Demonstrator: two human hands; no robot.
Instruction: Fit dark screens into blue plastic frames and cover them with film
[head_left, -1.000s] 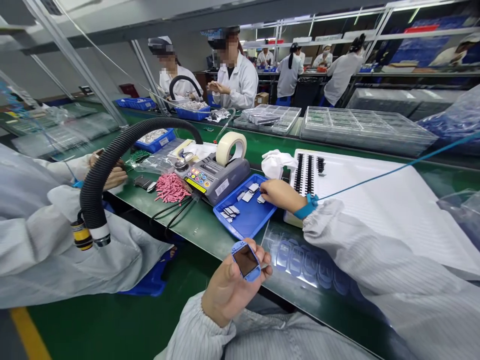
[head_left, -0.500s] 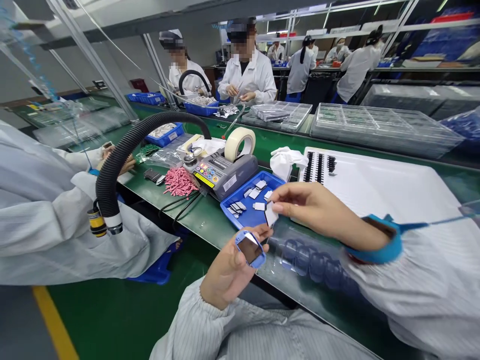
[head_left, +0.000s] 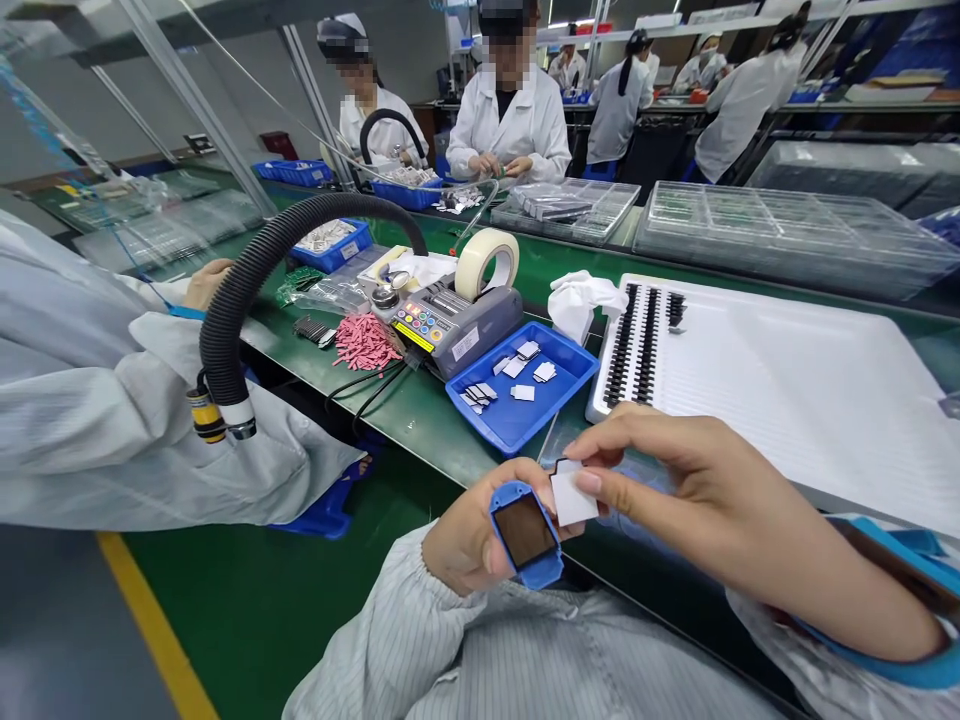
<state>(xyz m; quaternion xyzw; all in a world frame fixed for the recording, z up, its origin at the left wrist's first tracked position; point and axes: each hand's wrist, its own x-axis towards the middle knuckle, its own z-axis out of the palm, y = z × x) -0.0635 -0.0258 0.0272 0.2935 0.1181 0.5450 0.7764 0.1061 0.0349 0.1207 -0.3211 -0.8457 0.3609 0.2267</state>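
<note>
My left hand (head_left: 472,530) is closed round a blue plastic frame (head_left: 541,572) with a dark square screen (head_left: 524,530) set in it, facing up toward me. Between thumb and fingertips, my right hand (head_left: 675,490) pinches a small white rectangular piece (head_left: 574,493) with a dark edge. That piece is beside the frame's right edge, close to the left fingertips; whether they touch I cannot tell. Beyond my hands, a blue tray (head_left: 512,438) holds several similar white pieces (head_left: 523,393).
A white tray (head_left: 795,370) with rows of black parts (head_left: 646,345) lies at right. Behind the blue tray stand a grey machine (head_left: 469,335) and tape roll (head_left: 480,262). Pink strips (head_left: 365,343) lie left of it, under a black flexible hose (head_left: 300,222). A co-worker's sleeve (head_left: 150,440) is at far left.
My right hand has come down and toward me, away from the blue tray, with the white piece. My left hand has turned the blue frame, which now sits beside that piece. The view has shifted slightly.
</note>
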